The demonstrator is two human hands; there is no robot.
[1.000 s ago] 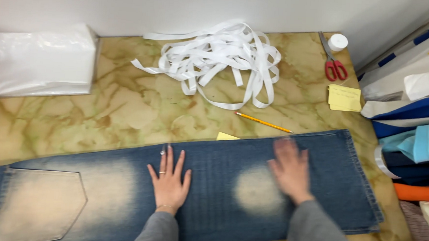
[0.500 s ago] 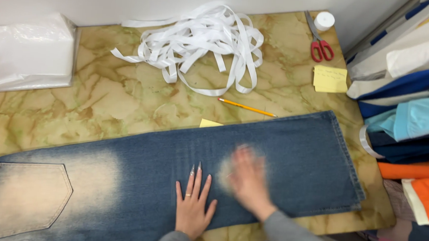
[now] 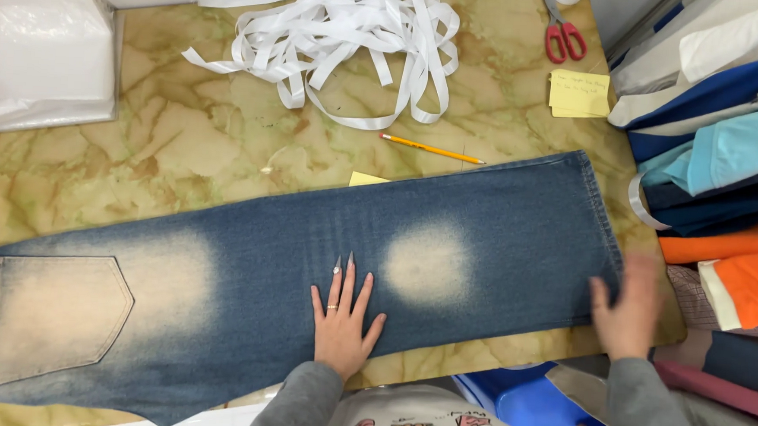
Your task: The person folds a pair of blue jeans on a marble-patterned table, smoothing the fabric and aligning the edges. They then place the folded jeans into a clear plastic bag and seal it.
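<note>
A pair of faded blue jeans (image 3: 290, 269) lies flat across the marbled table (image 3: 183, 151), back pocket at the left, leg hem at the right. My left hand (image 3: 343, 319) presses flat on the leg near its front edge, fingers spread, a ring on one finger. My right hand (image 3: 626, 308) is blurred at the hem end of the leg, fingers apart, at the cuff's edge near the table's right corner. Neither hand holds anything.
A heap of white tape (image 3: 353, 39) lies at the back. A yellow pencil (image 3: 432, 148), yellow sticky notes (image 3: 580, 94) and red scissors (image 3: 564, 37) lie beyond the jeans. A white plastic bag (image 3: 37, 57) sits at back left. Folded clothes (image 3: 727, 171) are stacked at the right.
My right hand has swept along the leg from the faded knee patch to the hem at the right. The left hand stays pressed on the denim. The camera view shifted.
</note>
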